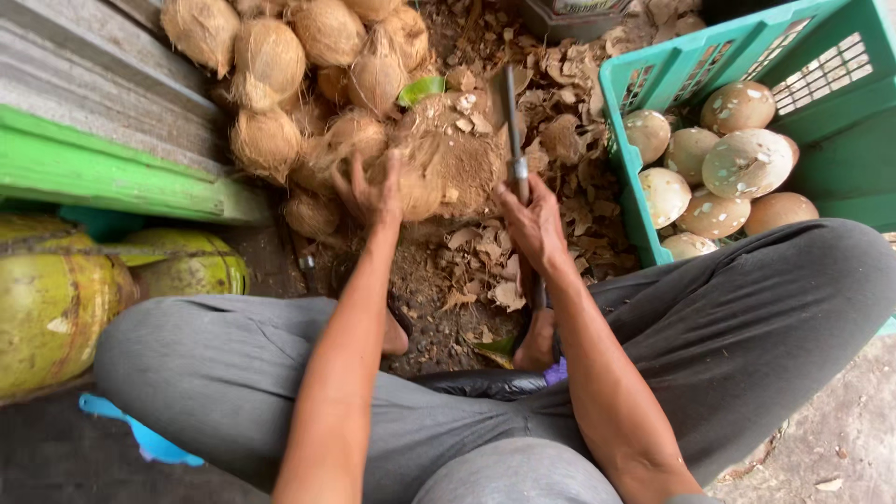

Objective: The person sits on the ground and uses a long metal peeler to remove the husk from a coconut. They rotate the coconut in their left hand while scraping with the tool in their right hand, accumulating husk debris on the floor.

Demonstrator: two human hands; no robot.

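Observation:
My left hand (373,191) grips a brown, fibrous coconut (415,182) and holds it on the ground in front of me. My right hand (532,219) is closed on the handle of a long knife (512,121) whose blade points away from me, just right of that coconut. A pile of husk-covered coconuts (280,65) lies beyond my left hand. I sit with my knees spread, in grey trousers (728,327).
A green plastic crate (653,65) at the right holds several pale, peeled coconuts (742,163). Brown shell chips (569,112) litter the ground between pile and crate. A green wooden ledge (84,168) and yellow-green containers (56,299) stand at the left.

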